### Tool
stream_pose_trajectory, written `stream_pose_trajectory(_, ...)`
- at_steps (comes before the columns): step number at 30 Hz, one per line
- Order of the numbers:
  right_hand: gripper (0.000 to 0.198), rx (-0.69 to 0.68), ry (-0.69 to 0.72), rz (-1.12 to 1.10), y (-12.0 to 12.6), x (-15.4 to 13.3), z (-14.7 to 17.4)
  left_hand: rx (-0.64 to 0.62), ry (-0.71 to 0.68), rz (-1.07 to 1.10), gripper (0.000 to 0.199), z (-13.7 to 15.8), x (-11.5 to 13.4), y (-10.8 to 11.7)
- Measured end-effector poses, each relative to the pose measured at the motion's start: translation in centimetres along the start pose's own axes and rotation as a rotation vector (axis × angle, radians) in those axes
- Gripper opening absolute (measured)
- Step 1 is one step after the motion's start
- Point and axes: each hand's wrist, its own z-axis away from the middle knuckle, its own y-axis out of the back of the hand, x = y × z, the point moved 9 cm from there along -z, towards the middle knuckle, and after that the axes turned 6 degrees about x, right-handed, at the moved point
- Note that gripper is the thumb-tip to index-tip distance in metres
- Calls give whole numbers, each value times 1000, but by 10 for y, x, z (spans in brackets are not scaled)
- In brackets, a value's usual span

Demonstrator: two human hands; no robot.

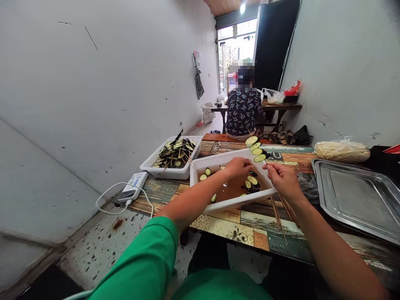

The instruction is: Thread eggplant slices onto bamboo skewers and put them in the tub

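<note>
My right hand (283, 179) pinches a thin wooden skewer above the near right corner of a white tub. Several eggplant slices (256, 150), pale green with dark skin, are threaded along it and lean up and to the left. Over the tub (234, 204) hangs my left hand (239, 168), its fingers drawn together and pointing right; what they hold, if anything, is hidden. Brownish water (229, 192) fills the tub, with loose eggplant slices (252, 183) floating in it.
At left, another white tub (165, 171) holds piled skewered slices, beside a white device (133, 186) with a cable. Bare skewers (276, 214) lie near my right wrist. Metal trays (356, 196) and a bagged bundle (342, 151) are at right. A person (243, 110) sits ahead, facing away.
</note>
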Motion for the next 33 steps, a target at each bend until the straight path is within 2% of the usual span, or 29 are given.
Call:
stream_pose_trajectory(3, 34, 2, 36, 19, 0, -2, 0, -231, 4, 26, 18, 15, 10, -36)
stream_pose_trajectory(5, 34, 8, 37, 21, 1, -2, -1, -293, -15, -3, 26, 22, 13, -47)
stream_pose_trajectory(8, 34, 13, 32, 14, 2, -2, -1, -393, 25, 46, 25, 24, 10, -51)
stream_pose_trajectory(11, 34, 16, 37, 7, 3, -1, 0, -539, 199, 194, 23, 23, -5, -45)
stream_pose_trajectory(12, 34, 17, 33, 0, 3, 0, 0, -504, 253, 247, 23, 18, -11, -36)
stream_pose_trajectory(13, 35, 16, 28, -7, 2, 1, 0, -417, 304, 308, 22, 11, -17, -24)
stream_pose_trajectory(16, 37, -22, 35, -1, -1, 1, 0, -85, 456, 570, 17, -4, -37, 15)
stream_pose_trajectory(19, 38, -97, 71, 61, -7, -2, 1, 101, 525, 876, 14, -7, -42, 34)
stream_pose_trajectory(22, 38, -148, 103, 130, -9, -5, 2, 261, 543, 1082, 14, -8, -41, 48)
stream_pose_trajectory(27, 38, -202, 121, 171, -11, -5, 4, 435, 619, 1174, 9, -4, -48, 62)
stream_pose_trajectory(33, 37, -249, 139, 203, -15, -4, 5, 471, 643, 1235, 6, -1, -51, 66)
